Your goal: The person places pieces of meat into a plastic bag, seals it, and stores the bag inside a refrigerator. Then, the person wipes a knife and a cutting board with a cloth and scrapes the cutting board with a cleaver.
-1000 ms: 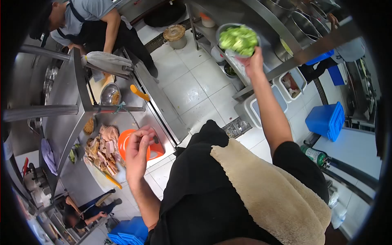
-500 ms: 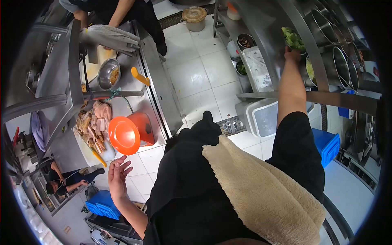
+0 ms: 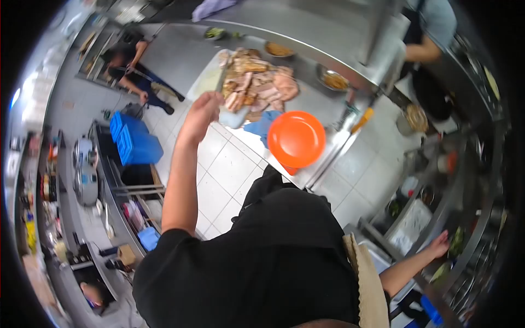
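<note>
Left hand (image 3: 203,115): near meat (image 3: 256,82); we cannot tell its grip.
Right hand (image 3: 438,245): beside greens (image 3: 456,242); grip unclear to us.

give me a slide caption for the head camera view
Left hand near cut meat, right hand beside greens, round orange dish near frame centre.

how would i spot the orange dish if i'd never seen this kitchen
Find the steel counter at the upper middle, bearing a heap of cut meat. In the picture, just below and right of that heap is the orange dish. Unlike the ragged pink and brown meat, it is smooth, round and vivid orange.
</note>
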{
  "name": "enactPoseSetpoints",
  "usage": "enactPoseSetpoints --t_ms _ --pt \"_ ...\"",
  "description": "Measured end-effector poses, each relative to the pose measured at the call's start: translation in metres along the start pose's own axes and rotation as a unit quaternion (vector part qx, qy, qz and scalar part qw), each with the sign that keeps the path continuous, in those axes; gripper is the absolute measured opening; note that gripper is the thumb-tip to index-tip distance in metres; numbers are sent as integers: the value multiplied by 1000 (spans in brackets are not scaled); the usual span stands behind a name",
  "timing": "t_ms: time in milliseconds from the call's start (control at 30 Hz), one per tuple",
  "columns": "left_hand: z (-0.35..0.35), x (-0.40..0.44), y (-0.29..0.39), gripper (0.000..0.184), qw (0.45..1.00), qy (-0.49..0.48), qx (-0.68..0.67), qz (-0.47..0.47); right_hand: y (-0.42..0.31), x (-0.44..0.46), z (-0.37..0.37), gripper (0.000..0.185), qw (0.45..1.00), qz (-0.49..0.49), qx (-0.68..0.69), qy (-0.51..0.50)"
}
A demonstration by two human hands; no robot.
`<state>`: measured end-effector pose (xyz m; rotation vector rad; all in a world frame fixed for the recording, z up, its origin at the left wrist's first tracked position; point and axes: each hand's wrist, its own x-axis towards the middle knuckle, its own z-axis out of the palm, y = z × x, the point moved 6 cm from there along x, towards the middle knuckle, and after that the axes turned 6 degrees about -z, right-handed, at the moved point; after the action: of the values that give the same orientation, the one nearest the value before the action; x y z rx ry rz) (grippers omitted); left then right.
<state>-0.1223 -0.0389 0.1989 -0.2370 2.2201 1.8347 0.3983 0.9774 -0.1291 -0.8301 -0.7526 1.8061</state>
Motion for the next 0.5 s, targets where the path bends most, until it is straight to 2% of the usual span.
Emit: enactPoseSetpoints --t_ms 67,133,233,333,433,500 --pt "-51 27 5 19 996 77 -41 28 20 -19 9 27 989 47 141 -14" --pt "-101 70 -8 21 989 132 -53 26 42 -102 76 20 998 -17 51 28" --pt "-166 160 -35 26 984 170 -61 -2 81 -222 135 4 994 -35 1 105" --pt "-199 278 -68 33 984 168 -53 -8 126 -328 164 10 983 -29 -137 114" --pt "-190 389 -93 34 984 148 -95 -35 159 -429 177 14 939 -70 -333 45" --pt "-198 464 -102 35 983 158 -88 -29 173 -493 169 17 910 34 -405 79"
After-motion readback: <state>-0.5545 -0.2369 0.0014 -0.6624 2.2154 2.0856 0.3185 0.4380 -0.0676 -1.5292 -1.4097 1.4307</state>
